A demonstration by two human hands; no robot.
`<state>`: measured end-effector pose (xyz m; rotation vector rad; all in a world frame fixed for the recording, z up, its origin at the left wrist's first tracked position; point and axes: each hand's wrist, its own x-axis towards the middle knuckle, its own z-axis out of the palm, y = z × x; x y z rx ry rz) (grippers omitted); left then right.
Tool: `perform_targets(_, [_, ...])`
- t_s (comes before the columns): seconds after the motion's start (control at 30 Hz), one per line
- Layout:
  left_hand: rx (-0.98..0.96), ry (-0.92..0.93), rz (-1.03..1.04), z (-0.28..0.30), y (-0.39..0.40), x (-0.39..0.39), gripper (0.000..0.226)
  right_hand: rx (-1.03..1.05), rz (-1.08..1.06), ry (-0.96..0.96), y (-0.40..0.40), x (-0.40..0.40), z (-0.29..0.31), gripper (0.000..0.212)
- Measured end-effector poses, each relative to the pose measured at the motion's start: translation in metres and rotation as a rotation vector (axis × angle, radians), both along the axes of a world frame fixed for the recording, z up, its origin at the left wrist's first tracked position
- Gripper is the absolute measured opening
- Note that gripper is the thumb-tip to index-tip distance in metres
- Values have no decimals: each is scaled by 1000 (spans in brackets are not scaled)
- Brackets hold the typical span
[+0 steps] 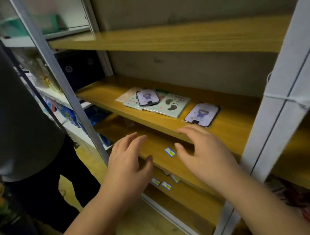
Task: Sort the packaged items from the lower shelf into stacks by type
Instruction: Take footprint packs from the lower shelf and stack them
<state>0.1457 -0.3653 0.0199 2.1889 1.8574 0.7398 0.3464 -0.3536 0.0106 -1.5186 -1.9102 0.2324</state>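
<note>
Head view puts the packaged items on the middle wooden shelf [232,127] in front of you. A purple-printed pack [202,114] lies flat by itself near the front edge, its long axis running from the near-left toward the far-right, the dark tab end pointing toward you. To its left sits an overlapping pile: a second purple pack [147,97] rests on top of pale green packs [172,105] printed with dark footprints, and a pinkish pack [128,95] pokes out at the far left beneath them. That top purple pack points roughly front to back, its dark tab also at the near end.

Your right hand [205,151] hovers just in front of the shelf edge, below the lone purple pack, fingers spread and relaxed, grasping nothing. Your left hand [129,162] hangs beside it at the same height, fingers loosely extended, also holding nothing. Between your hands, a small blue-and-yellow label [170,151] sits on the shelf below. More small labelled pieces [166,185] lie on the shelf under that; they are too small to read.

A grey metal upright [283,95] frames the shelving on the right. Another person [16,110] in a grey top stands at the left.
</note>
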Motion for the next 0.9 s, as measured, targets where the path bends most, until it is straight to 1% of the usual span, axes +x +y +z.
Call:
perform_targets(0.07, [-11,4,18,7,25,-5,60,-1,-5,-10,26,-6,5,42])
perform_targets(0.2, [-51,-58,38,13,68,-11,58,-11,8,27,75,-14,15,39])
perform_targets(0.27, [-76,-89,42,9,86,-14,60,-8,-21,27,94,-16,16,38])
perform_targets(0.4, [-116,-134,32,-1,127,-21,64,-34,-67,24,116,-19,7,37])
perform_targets(0.47, [-99,-126,25,-6,155,-21,64,-76,-94,6,126,-18,-1,37])
perform_targets(0.6, [-3,-28,-49,-13,225,-14,60,-95,-206,-11,143,-21,-8,35])
perform_targets(0.67, [11,21,-60,-15,261,-9,61,-92,-264,-2,150,-26,-6,33])
perform_targets(0.7, [20,74,-55,-16,278,-6,65,-96,-291,-2,154,-29,-6,32])
perform_targets(0.8, [41,328,-50,-19,322,1,81,-107,-385,-10,166,-41,-4,36])
perform_targets(0.83, [35,385,-50,-22,332,3,83,-108,-409,-13,169,-45,-3,37])
perform_targets(0.9, [30,429,-76,-27,347,1,84,-99,-438,-13,174,-54,-5,38])
